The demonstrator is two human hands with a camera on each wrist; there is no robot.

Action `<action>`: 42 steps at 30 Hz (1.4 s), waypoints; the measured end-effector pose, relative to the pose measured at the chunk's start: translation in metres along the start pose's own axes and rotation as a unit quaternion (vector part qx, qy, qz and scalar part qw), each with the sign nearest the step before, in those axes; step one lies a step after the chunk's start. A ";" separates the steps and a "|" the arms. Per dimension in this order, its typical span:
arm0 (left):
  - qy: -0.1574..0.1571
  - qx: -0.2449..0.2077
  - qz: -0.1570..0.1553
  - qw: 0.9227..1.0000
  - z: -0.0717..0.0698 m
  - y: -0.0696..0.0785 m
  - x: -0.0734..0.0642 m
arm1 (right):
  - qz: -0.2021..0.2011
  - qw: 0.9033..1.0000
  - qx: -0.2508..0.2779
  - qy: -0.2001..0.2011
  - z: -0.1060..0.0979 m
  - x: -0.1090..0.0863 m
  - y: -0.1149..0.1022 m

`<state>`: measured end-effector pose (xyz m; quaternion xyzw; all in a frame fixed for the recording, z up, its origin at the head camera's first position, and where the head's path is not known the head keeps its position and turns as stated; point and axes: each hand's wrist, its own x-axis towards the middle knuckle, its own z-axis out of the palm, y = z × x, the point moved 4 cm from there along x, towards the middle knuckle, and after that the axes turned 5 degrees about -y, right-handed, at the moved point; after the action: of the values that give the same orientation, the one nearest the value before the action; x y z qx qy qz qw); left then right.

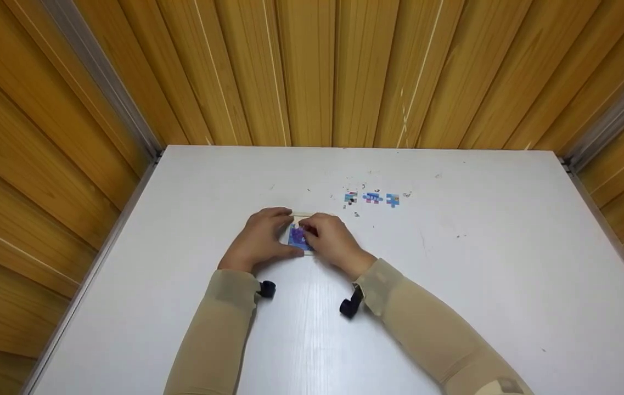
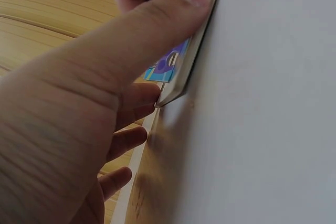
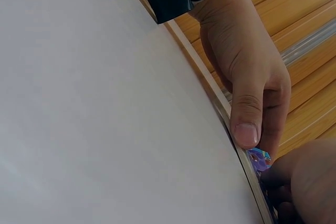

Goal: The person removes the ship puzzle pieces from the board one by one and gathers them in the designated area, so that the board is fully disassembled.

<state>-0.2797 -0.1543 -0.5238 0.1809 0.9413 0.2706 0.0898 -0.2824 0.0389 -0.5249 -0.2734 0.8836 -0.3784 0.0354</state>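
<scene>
A small jigsaw board with a pale wooden rim lies on the table between both hands. Blue and purple puzzle pieces cover its lower part. My left hand grips the board from the left; in the left wrist view its thumb presses on the near rim, with the other fingers beyond. Over the board's right side, my right hand has its thumb and forefinger brought together on a puzzle piece, mostly hidden by the fingers. The right wrist view shows the purple pieces only partly, between the two hands.
Three loose puzzle pieces lie in a row beyond the right hand: a left one, a middle one and a right one. Small dark marks speckle the white table. Wood-patterned walls stand behind and at both sides.
</scene>
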 end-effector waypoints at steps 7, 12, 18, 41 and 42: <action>-0.001 0.002 -0.010 1.000 0.001 -0.001 0.001 | 0.005 1.000 0.001 0.008 -0.002 0.001 0.000; -0.002 0.000 -0.012 1.000 0.002 -0.001 0.001 | 0.003 1.000 -0.003 0.006 -0.001 0.000 0.001; -0.004 0.000 -0.007 1.000 0.002 -0.001 0.001 | -0.011 1.000 0.001 0.012 -0.002 0.000 0.000; -0.001 -0.015 -0.028 1.000 0.002 0.001 -0.001 | 0.028 0.994 0.093 0.045 -0.015 -0.003 0.009; -0.001 -0.016 -0.031 0.999 0.002 0.002 -0.001 | 0.029 0.994 0.095 0.049 -0.018 -0.003 0.010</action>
<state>-0.2781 -0.1521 -0.5250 0.1508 0.9418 0.2826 0.1019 -0.2892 0.0575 -0.5197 -0.2247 0.8519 -0.4722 0.0289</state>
